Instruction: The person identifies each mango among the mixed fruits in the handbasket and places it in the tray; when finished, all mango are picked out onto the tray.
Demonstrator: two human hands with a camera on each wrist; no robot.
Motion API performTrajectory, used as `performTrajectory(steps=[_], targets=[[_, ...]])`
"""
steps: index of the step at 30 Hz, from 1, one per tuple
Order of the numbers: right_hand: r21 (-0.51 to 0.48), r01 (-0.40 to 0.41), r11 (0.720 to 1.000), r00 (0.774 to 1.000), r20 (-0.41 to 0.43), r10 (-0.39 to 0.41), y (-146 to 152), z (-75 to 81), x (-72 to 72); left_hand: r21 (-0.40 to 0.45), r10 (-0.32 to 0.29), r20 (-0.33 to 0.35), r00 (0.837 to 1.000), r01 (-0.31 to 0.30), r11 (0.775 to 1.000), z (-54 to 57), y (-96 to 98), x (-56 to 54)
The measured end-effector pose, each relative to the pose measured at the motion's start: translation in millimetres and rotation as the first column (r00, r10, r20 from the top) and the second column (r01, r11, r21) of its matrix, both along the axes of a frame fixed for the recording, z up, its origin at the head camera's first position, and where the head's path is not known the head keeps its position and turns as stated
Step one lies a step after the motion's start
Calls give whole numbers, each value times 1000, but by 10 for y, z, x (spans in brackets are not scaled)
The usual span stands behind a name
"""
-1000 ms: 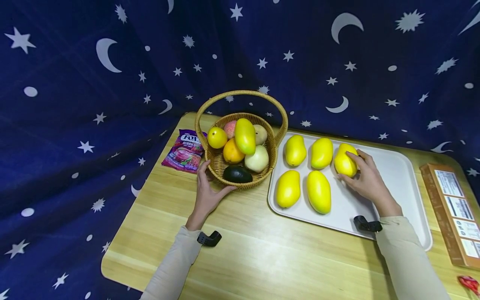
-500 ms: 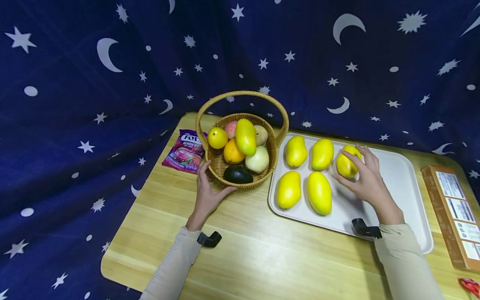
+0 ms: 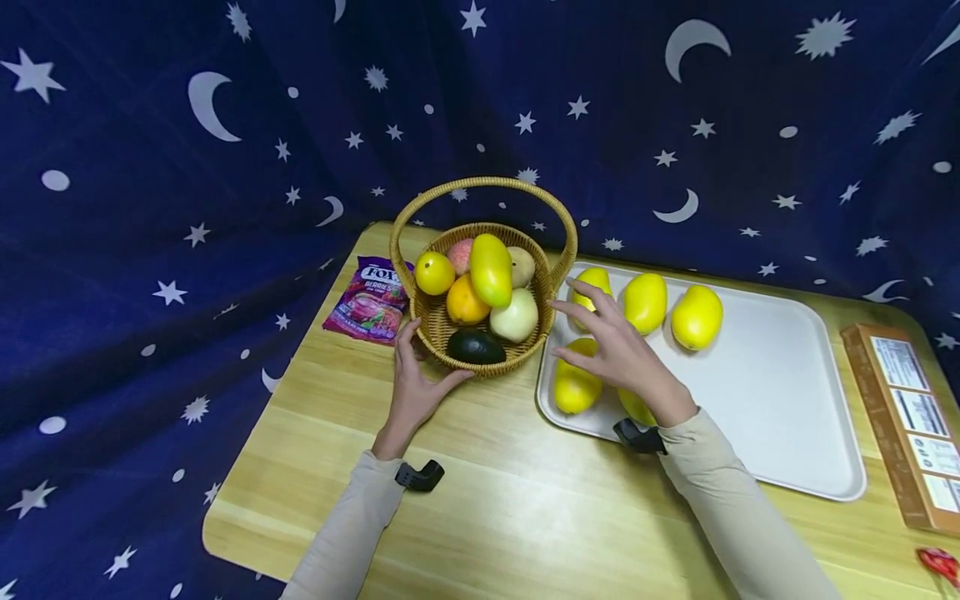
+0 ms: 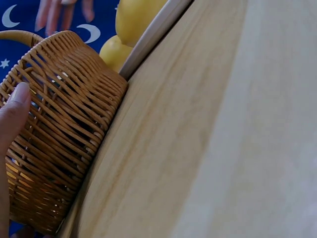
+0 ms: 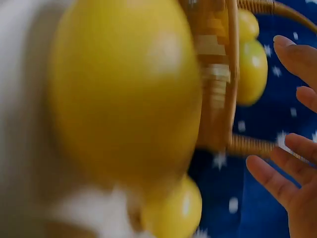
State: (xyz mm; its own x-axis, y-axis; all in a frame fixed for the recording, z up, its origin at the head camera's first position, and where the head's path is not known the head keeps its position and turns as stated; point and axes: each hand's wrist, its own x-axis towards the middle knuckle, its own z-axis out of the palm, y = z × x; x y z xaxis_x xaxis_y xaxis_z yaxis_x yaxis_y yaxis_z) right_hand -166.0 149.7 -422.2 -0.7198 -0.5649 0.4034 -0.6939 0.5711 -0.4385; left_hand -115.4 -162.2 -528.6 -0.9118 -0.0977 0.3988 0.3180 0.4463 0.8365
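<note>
In the head view a wicker basket holds several fruits, among them a mango, an orange, a pale round fruit and a dark avocado. Around its near left wall my left hand holds it, thumb in front and fingers at the side; the thumb lies against the weave in the left wrist view. My right hand hovers beside the basket's right rim, above the left mangoes on the tray. Its fingers are spread and hold nothing. A mango lies farther right.
A white tray with several mangoes stands right of the basket. Left of it lies a purple candy bag. A brown box and a small red-wrapped item are at the right. Starry cloth hangs behind.
My right hand has let go of the upper right mango on the tray and swung left toward the basket. That mango stays on the tray. My left hand remains at the basket.
</note>
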Motion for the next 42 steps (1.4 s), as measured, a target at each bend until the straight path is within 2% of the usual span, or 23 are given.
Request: performTrajectory(steps=[3, 7, 13, 18, 22, 28, 42], targets=[[32, -56, 998, 998, 19, 55, -235, 17, -78, 4, -1, 0, 1000, 1, 1000, -2, 10, -12], [80, -92, 992, 992, 98, 84, -477, 34, -215, -11, -9, 9, 1000, 9, 1000, -12, 15, -16], [83, -84, 993, 980, 190, 67, -744, 77, -463, -25, 4, 3, 1000, -3, 1000, -10, -4, 0], [107, -77, 991, 972, 231, 51, -838, 94, -586, -28, -12, 12, 1000, 12, 1000, -13, -5, -6], [101, -85, 991, 967, 248, 58, -866, 106, -628, -29, -16, 8, 1000, 16, 999, -9, 3, -19], [73, -85, 994, 977, 202, 69, -899, 129, -660, -20, -16, 6, 1000, 16, 1000, -8, 3, -20], [10, -74, 997, 987, 144, 71, -897, 101, -606, -33, 12, 0, 1000, -12, 999, -26, -21, -6]])
